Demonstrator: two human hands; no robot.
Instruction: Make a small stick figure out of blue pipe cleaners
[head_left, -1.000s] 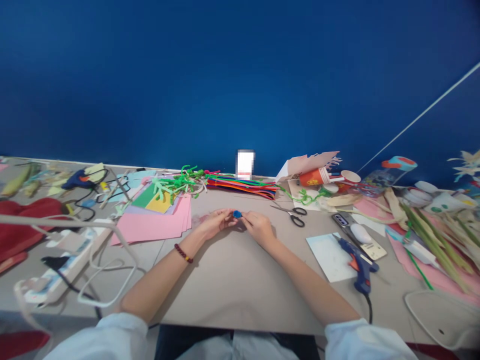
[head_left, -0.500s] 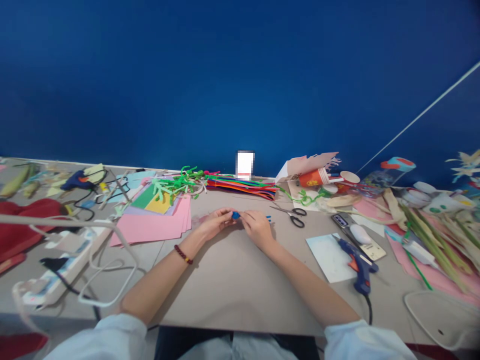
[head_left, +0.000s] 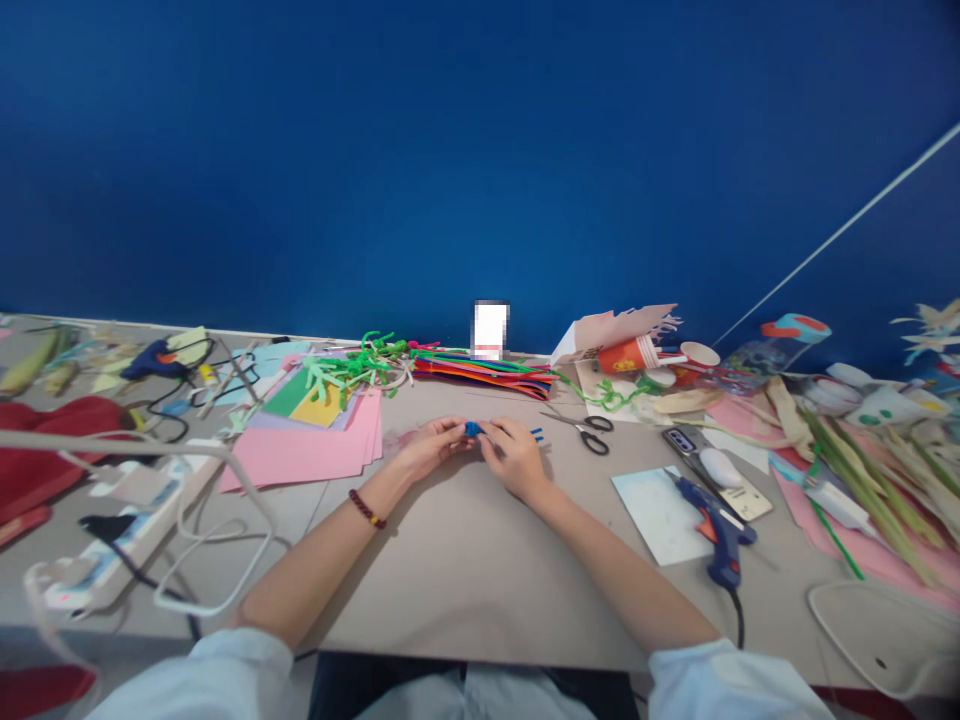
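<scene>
Between my fingertips is a small coiled blue pipe cleaner (head_left: pixel 472 429); its two straight ends show just beyond my right hand. My left hand (head_left: pixel 437 446) pinches the coil from the left, a dark bead bracelet on its wrist. From the other side my right hand (head_left: pixel 514 456) has its thumb and forefinger closed on the same piece. Part of the pipe cleaner is hidden behind my right fingers. Behind both hands lies a bundle of coloured pipe cleaners (head_left: pixel 487 375). Black-handled scissors (head_left: pixel 592 432) rest open to the right.
A blue glue gun (head_left: pixel 721 540) lies on the right by a white card (head_left: pixel 656 520) and a phone (head_left: pixel 750 502). Pink paper sheets (head_left: pixel 300 455) and green pipe-cleaner shapes (head_left: pixel 367 360) are at left, beyond a power strip (head_left: pixel 142 530) with loose cables. A blue wall (head_left: pixel 480 150) closes off the back.
My fingers have shifted very slightly around the blue coil, and a bit more of it shows between them. Everything else stays in place.
</scene>
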